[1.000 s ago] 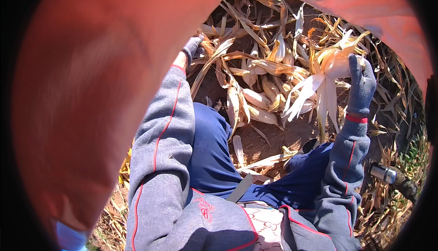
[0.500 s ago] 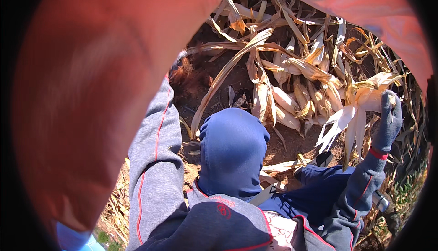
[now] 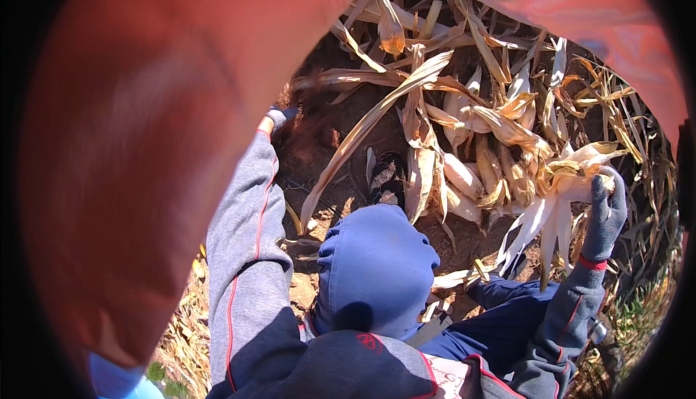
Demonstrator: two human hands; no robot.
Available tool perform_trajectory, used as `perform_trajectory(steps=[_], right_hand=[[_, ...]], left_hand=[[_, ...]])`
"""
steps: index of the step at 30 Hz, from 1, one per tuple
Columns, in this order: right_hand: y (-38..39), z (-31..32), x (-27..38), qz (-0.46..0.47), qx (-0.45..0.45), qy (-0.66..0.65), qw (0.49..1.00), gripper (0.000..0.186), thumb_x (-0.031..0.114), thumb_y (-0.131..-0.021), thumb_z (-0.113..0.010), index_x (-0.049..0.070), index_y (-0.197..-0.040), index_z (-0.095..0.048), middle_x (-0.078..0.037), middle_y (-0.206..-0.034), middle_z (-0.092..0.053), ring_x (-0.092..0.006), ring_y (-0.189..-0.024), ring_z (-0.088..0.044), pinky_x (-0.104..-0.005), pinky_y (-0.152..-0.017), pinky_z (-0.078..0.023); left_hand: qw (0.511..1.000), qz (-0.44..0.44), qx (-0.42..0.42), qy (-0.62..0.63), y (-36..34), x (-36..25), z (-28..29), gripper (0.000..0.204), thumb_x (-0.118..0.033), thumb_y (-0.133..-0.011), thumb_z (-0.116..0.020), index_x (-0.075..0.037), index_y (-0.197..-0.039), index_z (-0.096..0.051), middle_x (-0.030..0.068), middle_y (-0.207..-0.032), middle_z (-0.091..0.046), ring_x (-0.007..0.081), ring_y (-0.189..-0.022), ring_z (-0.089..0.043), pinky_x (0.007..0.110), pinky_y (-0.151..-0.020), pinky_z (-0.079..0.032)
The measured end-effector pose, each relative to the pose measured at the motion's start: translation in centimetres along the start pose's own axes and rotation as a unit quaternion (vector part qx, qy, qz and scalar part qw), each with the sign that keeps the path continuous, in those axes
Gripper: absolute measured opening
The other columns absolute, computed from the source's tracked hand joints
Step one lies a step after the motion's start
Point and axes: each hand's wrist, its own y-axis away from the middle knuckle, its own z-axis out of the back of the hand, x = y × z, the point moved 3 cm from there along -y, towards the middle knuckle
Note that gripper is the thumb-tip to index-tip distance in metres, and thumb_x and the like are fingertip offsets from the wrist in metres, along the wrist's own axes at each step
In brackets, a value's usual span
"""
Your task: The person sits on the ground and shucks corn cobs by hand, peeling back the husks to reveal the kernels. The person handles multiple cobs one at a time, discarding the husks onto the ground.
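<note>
My right hand [image 3: 606,214], in a grey glove, is closed on a corn ear [image 3: 574,187] at the right. Its pale husk is peeled back and hangs down in strips. At the upper left, my left hand [image 3: 281,115], in a dark glove, is partly behind orange fabric, so its fingers do not show clearly. Reddish-brown, blurred fibres lie beside it over the soil. Between my hands is a heap of corn ears [image 3: 464,174] in dry husks.
My bent knee [image 3: 377,268] in blue cloth rises in the middle, with a dark shoe [image 3: 386,178] beyond it. Dry leaves and stalks [image 3: 406,18] cover the ground at the far side. Orange fabric [image 3: 130,167] blocks much of the left and top.
My left hand has come further out from behind the orange fabric. My right hand, still on the corn ear, sits slightly lower and further left. The view has shifted a little.
</note>
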Motion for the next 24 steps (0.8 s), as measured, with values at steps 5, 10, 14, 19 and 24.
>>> perform_trajectory(steps=[5,10,14,19,24], right_hand=[[-0.1,-0.4,0.6,0.011,0.018,0.003,1.000,0.026,0.021,-0.092,-0.060,0.002,-0.109,-0.060,-0.003,-0.101,-0.060,-0.0101,-0.090,-0.053,-0.0241,-0.080,-0.042],[0.0,0.2,1.1,0.020,0.010,-0.005,1.000,0.027,0.021,-0.092,-0.060,0.000,-0.110,-0.060,-0.005,-0.105,-0.060,-0.0124,-0.094,-0.054,-0.0262,-0.084,-0.043],[0.5,0.9,1.2,0.018,0.001,-0.011,1.000,0.028,0.022,-0.092,-0.061,0.001,-0.111,-0.060,-0.004,-0.104,-0.060,-0.0113,-0.093,-0.053,-0.0252,-0.083,-0.043],[0.7,1.1,0.7,0.022,-0.001,-0.026,0.999,0.029,0.023,-0.092,-0.062,0.002,-0.111,-0.060,-0.003,-0.102,-0.060,-0.0099,-0.092,-0.052,-0.0239,-0.081,-0.043],[0.7,0.8,1.2,0.027,0.006,-0.043,0.999,0.029,0.023,-0.091,-0.062,0.002,-0.111,-0.060,-0.002,-0.102,-0.059,-0.0098,-0.091,-0.052,-0.0235,-0.080,-0.043]], left_hand=[[0.997,-0.001,0.058,-0.048,5.4,2.0,-0.4,0.083,-0.062,-0.073,-0.063,-0.010,-0.136,-0.045,0.0162,-0.139,-0.044,0.0318,-0.126,-0.045,0.048,-0.103,-0.034],[0.998,0.039,0.043,-0.027,6.5,4.1,-3.1,0.100,-0.064,-0.068,-0.067,-0.007,-0.142,-0.033,0.0156,-0.149,-0.030,0.0328,-0.135,-0.033,0.053,-0.105,-0.027],[0.987,0.091,0.003,0.135,8.9,5.0,-5.3,0.100,-0.062,-0.067,-0.069,-0.007,-0.142,-0.031,0.0168,-0.143,-0.037,0.0336,-0.129,-0.042,0.049,-0.101,-0.037],[0.967,0.033,-0.033,0.250,10.3,5.5,-4.1,0.095,-0.058,-0.069,-0.070,-0.007,-0.141,-0.034,0.0195,-0.143,-0.037,0.0335,-0.128,-0.042,0.039,-0.104,-0.037],[0.962,-0.044,-0.104,0.248,9.0,7.3,4.7,0.056,-0.053,-0.077,-0.065,-0.011,-0.115,-0.063,0.0151,-0.109,-0.065,0.0300,-0.105,-0.061,0.040,-0.089,-0.046]])
